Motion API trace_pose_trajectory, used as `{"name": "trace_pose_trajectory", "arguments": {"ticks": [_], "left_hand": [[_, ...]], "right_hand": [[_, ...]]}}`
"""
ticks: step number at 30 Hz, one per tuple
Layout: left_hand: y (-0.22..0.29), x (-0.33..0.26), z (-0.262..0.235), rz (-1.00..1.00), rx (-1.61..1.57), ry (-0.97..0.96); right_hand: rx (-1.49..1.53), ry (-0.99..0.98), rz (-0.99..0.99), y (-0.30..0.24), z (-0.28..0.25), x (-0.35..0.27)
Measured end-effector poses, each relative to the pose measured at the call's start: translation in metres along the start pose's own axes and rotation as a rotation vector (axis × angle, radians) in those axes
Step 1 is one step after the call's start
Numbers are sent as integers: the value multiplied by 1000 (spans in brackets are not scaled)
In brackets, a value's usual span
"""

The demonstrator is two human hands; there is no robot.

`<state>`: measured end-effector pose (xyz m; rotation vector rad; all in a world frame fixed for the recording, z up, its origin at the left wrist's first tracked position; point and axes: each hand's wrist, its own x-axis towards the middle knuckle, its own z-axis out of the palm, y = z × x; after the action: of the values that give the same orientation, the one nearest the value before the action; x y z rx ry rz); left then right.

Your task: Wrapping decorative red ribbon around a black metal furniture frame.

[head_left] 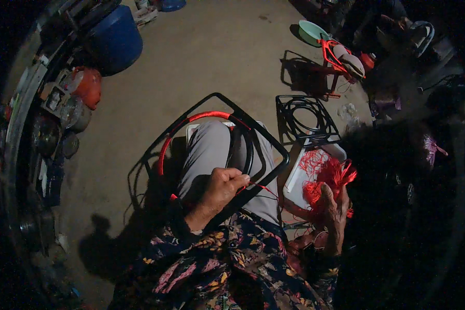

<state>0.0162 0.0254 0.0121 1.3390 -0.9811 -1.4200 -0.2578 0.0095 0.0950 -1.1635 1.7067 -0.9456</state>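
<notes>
1. Black frame [283, 155]: rounded corners, resting across the person's lap [207, 144], one corner pointing forward.
2. Ring [212, 114]: inside the frame, wound in red along its top and left, bare black at right.
3. Red cord [266, 189]: thin strand stretching rightward; loose, tangled bundle [341, 174] at the white tray [296, 183].

Looks like a makeshift workspace, maybe a household storeroom; can't tell home from workshop for sure. Evidence: bare, hard-looking floor [217, 57], patchy light, hard shadows. Upper left: blue tub [119, 44]. Left edge: piled clutter incl. an orange-red bundle [90, 89]. Upper right: pale green basin [313, 33] near more jumble, mostly lost in the dark. Work side: black frame [282, 159] at my lap, partly wrapped in red cord [216, 114]; second black frame [320, 137] right of center, by a white tray [296, 181] holding loose cord.
</notes>
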Motion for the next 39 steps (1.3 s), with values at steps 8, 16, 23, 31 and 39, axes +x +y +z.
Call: {"name": "trace_pose_trajectory", "arguments": {"ticks": [8,16,23,31,39], "left_hand": [[18,-11,17,400,403,254],[2,-10,26,524,514,337],[11,-16,25,433,622,292],[4,-21,26,432,628,292],[-2,-19,28,534,626,230]], "right_hand": [[-191,-207,-392,-59,57,5],[-768,-141,-817,-18,123,12],[-1133,-611,-756,-26,125,58],[-263,-878,-517,-42,95,57],[-803,-638,-634,-18,115,54]]}}
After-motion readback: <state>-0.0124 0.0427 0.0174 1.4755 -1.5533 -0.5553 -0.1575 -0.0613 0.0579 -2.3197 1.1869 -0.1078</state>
